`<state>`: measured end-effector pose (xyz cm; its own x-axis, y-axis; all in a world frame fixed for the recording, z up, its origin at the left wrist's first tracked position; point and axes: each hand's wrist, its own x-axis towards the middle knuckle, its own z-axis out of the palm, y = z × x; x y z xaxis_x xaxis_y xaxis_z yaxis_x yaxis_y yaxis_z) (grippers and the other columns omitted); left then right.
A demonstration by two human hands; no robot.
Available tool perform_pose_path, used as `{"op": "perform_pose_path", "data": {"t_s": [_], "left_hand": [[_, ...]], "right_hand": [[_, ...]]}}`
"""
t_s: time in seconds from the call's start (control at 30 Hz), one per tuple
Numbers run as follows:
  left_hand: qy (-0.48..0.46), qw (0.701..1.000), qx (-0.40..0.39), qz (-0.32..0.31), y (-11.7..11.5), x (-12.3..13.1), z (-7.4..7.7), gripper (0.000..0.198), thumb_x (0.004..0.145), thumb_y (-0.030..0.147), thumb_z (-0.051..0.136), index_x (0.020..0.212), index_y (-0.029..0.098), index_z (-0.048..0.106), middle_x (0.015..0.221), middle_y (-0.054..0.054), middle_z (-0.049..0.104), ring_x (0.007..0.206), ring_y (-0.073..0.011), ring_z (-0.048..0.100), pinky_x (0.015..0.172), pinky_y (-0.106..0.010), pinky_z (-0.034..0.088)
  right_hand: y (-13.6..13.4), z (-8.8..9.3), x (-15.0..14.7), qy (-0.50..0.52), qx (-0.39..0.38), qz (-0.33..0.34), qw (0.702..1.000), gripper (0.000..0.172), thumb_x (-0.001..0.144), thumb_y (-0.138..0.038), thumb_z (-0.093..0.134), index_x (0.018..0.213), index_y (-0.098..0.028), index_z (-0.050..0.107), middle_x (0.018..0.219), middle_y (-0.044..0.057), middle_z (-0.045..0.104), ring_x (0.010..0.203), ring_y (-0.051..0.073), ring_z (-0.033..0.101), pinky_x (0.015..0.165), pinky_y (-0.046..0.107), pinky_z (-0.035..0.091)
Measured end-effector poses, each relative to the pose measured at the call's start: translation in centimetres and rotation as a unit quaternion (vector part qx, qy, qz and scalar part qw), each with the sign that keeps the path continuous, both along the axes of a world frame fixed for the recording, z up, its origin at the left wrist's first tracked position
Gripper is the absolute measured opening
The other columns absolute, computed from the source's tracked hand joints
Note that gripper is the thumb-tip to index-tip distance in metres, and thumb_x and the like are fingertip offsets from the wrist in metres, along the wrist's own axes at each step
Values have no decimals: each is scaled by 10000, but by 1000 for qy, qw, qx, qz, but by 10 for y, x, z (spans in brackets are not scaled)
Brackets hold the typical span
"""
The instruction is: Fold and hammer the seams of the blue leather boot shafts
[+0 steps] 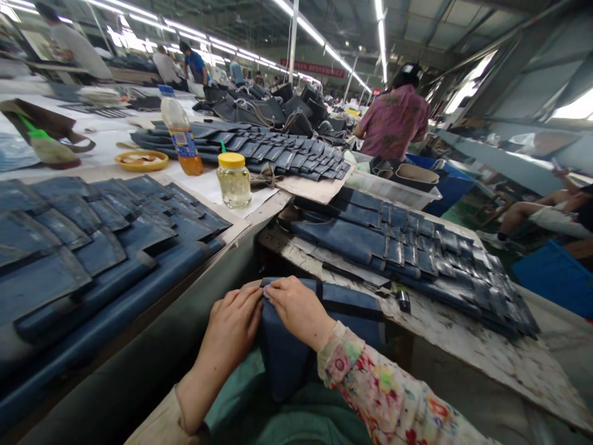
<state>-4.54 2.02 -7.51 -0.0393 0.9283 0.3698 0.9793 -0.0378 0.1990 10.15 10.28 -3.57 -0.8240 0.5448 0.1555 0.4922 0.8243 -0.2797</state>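
A dark blue leather-like piece (290, 355) with black strips lies over my lap and against the table edge. My left hand (236, 318) is closed on its upper edge, fingertips pressed down near the corner. Right beside it, my right hand (299, 309) pinches the same edge, so the two sets of fingertips almost touch. What lies directly under the fingertips is hidden. Just beyond, a thin dark tool (354, 276) rests on the worn board, with a small black cylinder (403, 300) to its right.
Overlapping blue pieces (111, 228) cover the left table; another row (407, 247) lies on the right board (472, 346). Ahead stand a yellow-lidded jar (234, 185), a drink bottle (185, 139) and a yellow dish (141, 161). A co-worker (393, 120) stands beyond a white bin (389, 188).
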Motion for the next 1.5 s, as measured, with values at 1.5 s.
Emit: {"op": "perform_pose_path", "data": {"t_s": [1.5], "left_hand": [[123,933,-204,-271,213,196,6,48,756,111,614,789,79,628,815,-112,680,813,-199,652,758,-321,503]], "right_hand": [[-49,-32,152,101,63,-232,965,346,878,-122,474,1197,-215,568,1181,52,596,1009,188,558,902,317,483]]}}
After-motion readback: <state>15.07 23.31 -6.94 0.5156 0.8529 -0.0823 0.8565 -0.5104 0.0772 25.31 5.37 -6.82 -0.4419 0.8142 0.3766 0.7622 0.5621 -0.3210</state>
